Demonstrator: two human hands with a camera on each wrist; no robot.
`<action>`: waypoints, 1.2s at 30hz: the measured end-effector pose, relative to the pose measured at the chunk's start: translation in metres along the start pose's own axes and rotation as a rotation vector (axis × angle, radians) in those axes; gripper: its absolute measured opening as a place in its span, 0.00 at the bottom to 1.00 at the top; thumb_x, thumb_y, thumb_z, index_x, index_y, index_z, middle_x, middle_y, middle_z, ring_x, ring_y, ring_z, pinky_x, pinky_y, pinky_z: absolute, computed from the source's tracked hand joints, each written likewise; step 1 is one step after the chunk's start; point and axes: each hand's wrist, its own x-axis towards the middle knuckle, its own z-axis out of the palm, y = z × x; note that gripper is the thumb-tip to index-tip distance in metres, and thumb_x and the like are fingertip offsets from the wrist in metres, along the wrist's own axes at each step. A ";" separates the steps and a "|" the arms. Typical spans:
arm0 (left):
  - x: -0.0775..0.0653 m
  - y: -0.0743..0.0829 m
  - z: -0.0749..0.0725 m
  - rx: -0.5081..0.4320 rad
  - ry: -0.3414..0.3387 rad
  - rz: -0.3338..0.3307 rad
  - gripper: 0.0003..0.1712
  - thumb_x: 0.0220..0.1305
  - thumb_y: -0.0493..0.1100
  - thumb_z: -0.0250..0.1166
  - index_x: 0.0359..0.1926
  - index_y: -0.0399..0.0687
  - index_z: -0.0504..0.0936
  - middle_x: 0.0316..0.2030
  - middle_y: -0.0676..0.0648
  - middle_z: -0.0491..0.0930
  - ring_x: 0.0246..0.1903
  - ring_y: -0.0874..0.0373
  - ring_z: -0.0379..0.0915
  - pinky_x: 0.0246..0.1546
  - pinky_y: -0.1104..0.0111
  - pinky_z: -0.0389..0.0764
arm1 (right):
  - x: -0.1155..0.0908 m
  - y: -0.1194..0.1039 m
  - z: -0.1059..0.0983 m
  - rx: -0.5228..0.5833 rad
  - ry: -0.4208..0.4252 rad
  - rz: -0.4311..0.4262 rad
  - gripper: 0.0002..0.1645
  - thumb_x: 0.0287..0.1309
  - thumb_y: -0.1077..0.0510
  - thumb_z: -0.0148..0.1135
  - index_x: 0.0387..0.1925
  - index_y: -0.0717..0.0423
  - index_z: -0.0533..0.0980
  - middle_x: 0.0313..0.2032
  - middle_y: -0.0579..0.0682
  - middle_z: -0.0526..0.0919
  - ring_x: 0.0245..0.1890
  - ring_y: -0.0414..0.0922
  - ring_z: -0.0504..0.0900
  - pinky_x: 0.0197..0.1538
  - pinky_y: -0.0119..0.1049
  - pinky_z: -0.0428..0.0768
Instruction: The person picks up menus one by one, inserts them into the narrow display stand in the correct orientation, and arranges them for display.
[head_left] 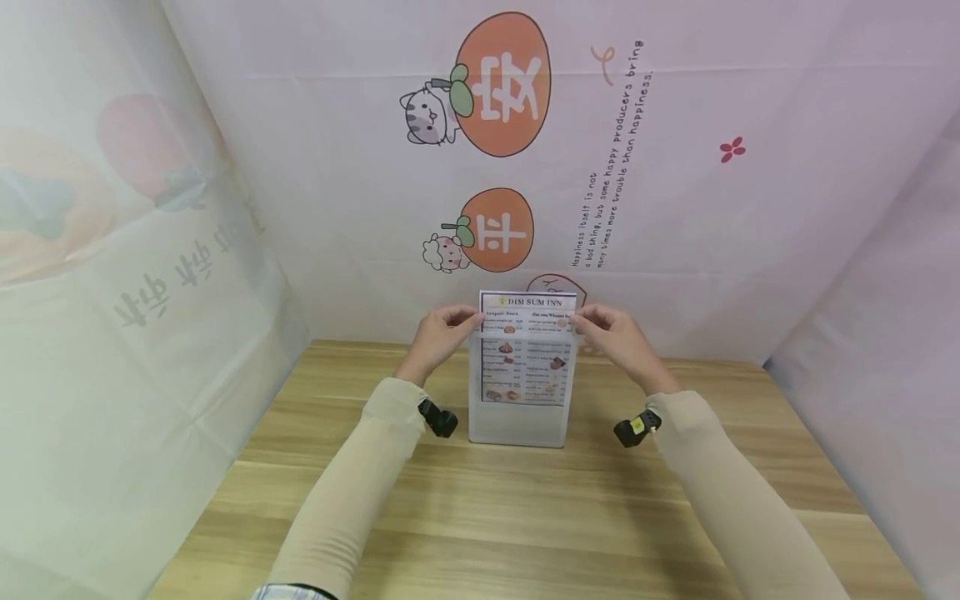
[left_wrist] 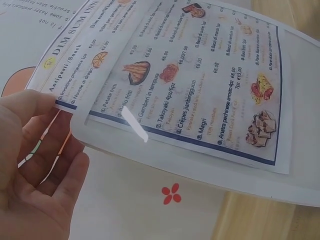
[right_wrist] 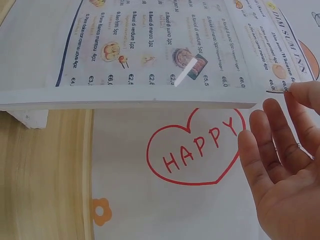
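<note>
A printed "DIM SUM INN" menu sheet (head_left: 532, 312) sits partly inside a clear, white-edged upright sign holder (head_left: 517, 425) on the table. Its top strip sticks out above the holder's upper edge. My left hand (head_left: 442, 337) pinches the sheet's left edge near the top between thumb and forefinger. On the other side my right hand (head_left: 618, 337) pinches the right edge at the same height. In the left wrist view the menu's lower part (left_wrist: 200, 100) shows through the clear panel, with blank space beneath it. The right wrist view shows the holder's side edge (right_wrist: 125, 97) close to the fingers.
The holder stands on a wood-grain table (head_left: 480, 517). Behind it hangs a pale printed cloth (head_left: 675, 208) with orange fruit drawings and lettering. More cloth (head_left: 112, 375) hangs along the left side, and another panel (head_left: 870, 333) along the right.
</note>
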 end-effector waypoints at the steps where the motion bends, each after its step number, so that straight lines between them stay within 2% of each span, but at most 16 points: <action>1: 0.000 -0.001 0.000 0.005 -0.001 -0.002 0.17 0.68 0.59 0.65 0.47 0.54 0.86 0.44 0.54 0.84 0.48 0.57 0.78 0.54 0.58 0.77 | 0.000 0.001 0.000 0.004 0.000 0.000 0.28 0.70 0.40 0.59 0.53 0.60 0.77 0.50 0.58 0.80 0.51 0.55 0.78 0.47 0.37 0.83; 6: -0.001 -0.005 0.001 0.026 -0.001 -0.002 0.17 0.67 0.59 0.66 0.46 0.54 0.87 0.44 0.54 0.84 0.48 0.57 0.78 0.53 0.58 0.78 | 0.000 0.008 0.001 0.008 0.000 0.006 0.27 0.69 0.40 0.59 0.52 0.60 0.77 0.49 0.57 0.81 0.49 0.54 0.79 0.47 0.36 0.83; 11: -0.003 -0.009 0.002 0.044 0.002 0.026 0.18 0.68 0.57 0.66 0.47 0.52 0.87 0.45 0.53 0.85 0.48 0.56 0.78 0.54 0.58 0.78 | -0.002 0.009 0.003 0.012 -0.005 0.010 0.26 0.69 0.41 0.60 0.51 0.60 0.78 0.49 0.57 0.82 0.49 0.53 0.79 0.48 0.37 0.82; 18: -0.005 -0.013 0.003 0.031 -0.007 0.011 0.17 0.68 0.57 0.66 0.47 0.53 0.87 0.45 0.54 0.84 0.49 0.57 0.78 0.54 0.59 0.78 | -0.004 0.009 0.004 0.021 -0.019 0.035 0.26 0.70 0.41 0.59 0.51 0.59 0.78 0.52 0.55 0.82 0.53 0.52 0.80 0.55 0.46 0.80; 23: -0.005 -0.016 0.003 0.029 -0.003 0.019 0.17 0.67 0.57 0.67 0.47 0.52 0.87 0.45 0.53 0.84 0.49 0.57 0.78 0.55 0.59 0.78 | -0.004 0.011 0.005 -0.030 -0.011 0.030 0.27 0.68 0.38 0.59 0.51 0.57 0.78 0.49 0.55 0.82 0.52 0.55 0.79 0.54 0.45 0.79; 28: -0.006 -0.017 0.004 0.037 0.002 0.021 0.19 0.67 0.57 0.67 0.49 0.51 0.87 0.47 0.52 0.85 0.50 0.56 0.78 0.55 0.58 0.78 | -0.003 0.013 0.005 -0.088 -0.001 0.027 0.28 0.68 0.37 0.59 0.52 0.55 0.79 0.49 0.54 0.83 0.49 0.51 0.80 0.54 0.46 0.78; 36: -0.007 -0.016 0.005 0.003 -0.003 0.004 0.19 0.67 0.58 0.67 0.50 0.51 0.87 0.47 0.52 0.84 0.50 0.56 0.78 0.55 0.58 0.77 | -0.005 0.011 0.004 -0.105 -0.013 0.022 0.28 0.70 0.40 0.58 0.54 0.60 0.78 0.51 0.57 0.82 0.52 0.56 0.79 0.56 0.50 0.76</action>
